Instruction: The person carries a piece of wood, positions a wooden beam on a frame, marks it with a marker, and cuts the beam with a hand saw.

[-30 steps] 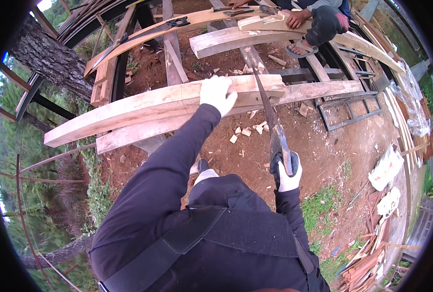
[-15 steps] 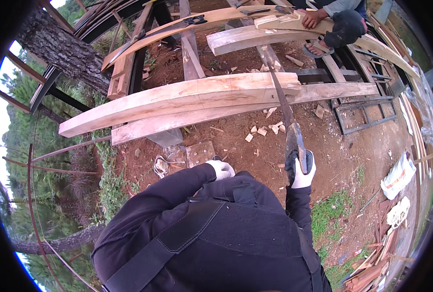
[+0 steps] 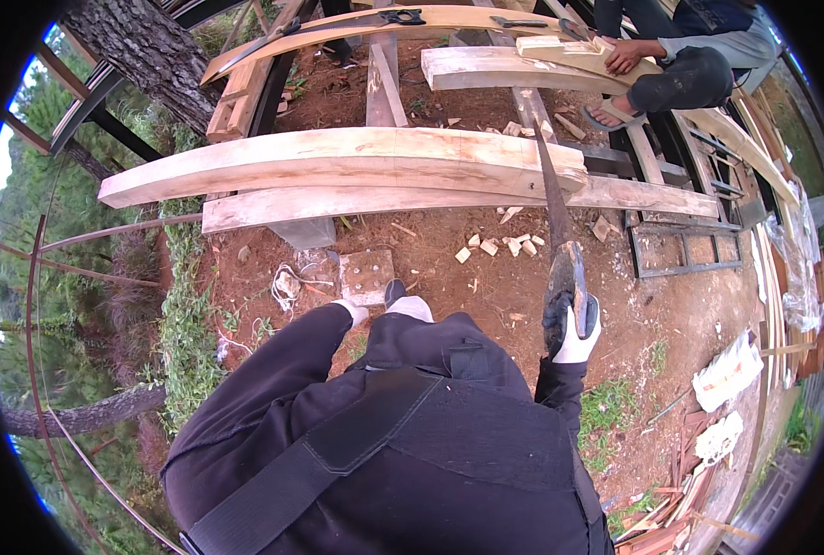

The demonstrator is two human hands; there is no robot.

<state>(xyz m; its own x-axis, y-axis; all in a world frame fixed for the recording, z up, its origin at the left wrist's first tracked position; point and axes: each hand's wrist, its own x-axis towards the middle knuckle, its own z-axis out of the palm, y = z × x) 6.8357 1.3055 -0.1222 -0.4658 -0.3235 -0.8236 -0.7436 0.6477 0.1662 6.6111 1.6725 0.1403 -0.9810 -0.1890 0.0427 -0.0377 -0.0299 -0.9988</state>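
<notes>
Handsaw [image 3: 560, 222] in right hand [image 3: 571, 326]

Tree trunk [image 3: 143, 46], scattered wood chips [image 3: 490, 245]

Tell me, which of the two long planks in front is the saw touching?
The upper, thicker plank. The saw, held in the right hand, has its blade at that plank's right end; the thinner plank lies below, toward the person.

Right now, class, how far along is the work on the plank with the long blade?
Done: pale chips on the soil below the plank suggest some chopping has happened. In hand: the gloved right hand grips the blade, its tip resting at the plank's right end; the left hand is down by the knee, off the wood. Left: the plank's edges look rough, so more trimming seems likely.
</notes>
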